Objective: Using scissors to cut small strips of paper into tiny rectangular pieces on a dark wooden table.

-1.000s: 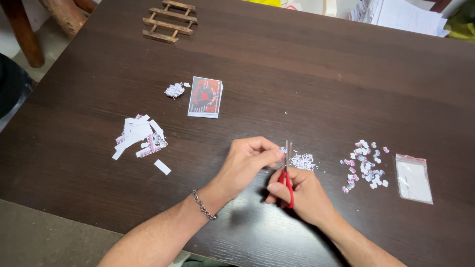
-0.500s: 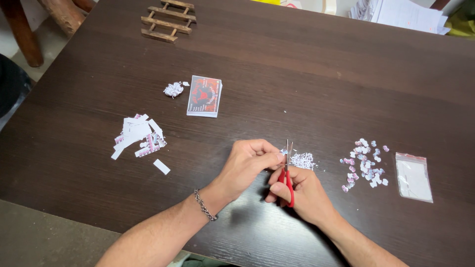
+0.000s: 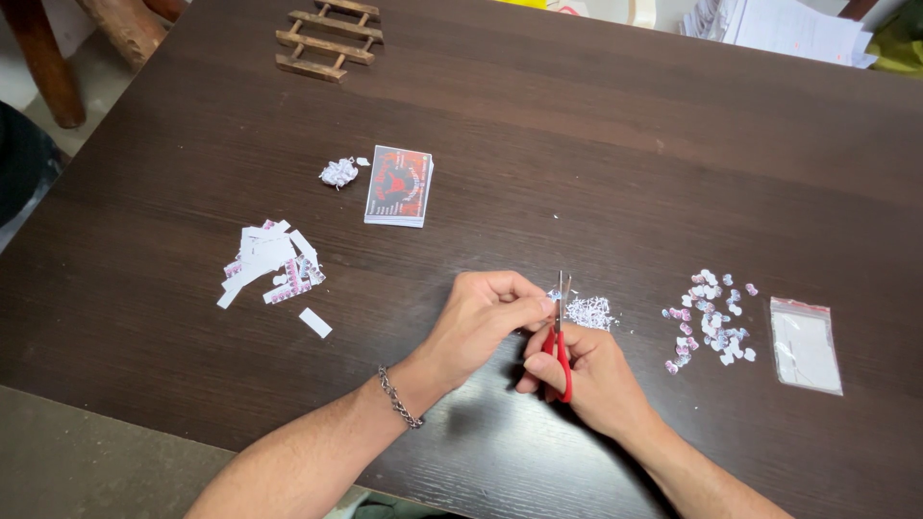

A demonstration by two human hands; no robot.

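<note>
My right hand (image 3: 591, 377) grips small red-handled scissors (image 3: 561, 338), blades pointing up and away from me. My left hand (image 3: 481, 322) pinches a tiny paper piece against the blades; the piece itself is too small to make out. Just beyond the blades lies a little heap of fine white paper trimmings (image 3: 588, 311). A chain bracelet (image 3: 399, 397) sits on my left wrist. Both hands hover over the dark wooden table (image 3: 577, 173) near its front edge.
To the right lie several small cut-out pieces (image 3: 710, 320) and a clear zip bag (image 3: 806, 344). At left are cut paper strips (image 3: 269, 264), a crumpled scrap (image 3: 338, 173) and a stack of red printed cards (image 3: 399, 185). A wooden trivet (image 3: 327, 38) and papers (image 3: 779, 24) sit far back.
Hardly anything differs. My hands stay in the same spot with the scissors against the pinched piece; the view has shifted only slightly.
</note>
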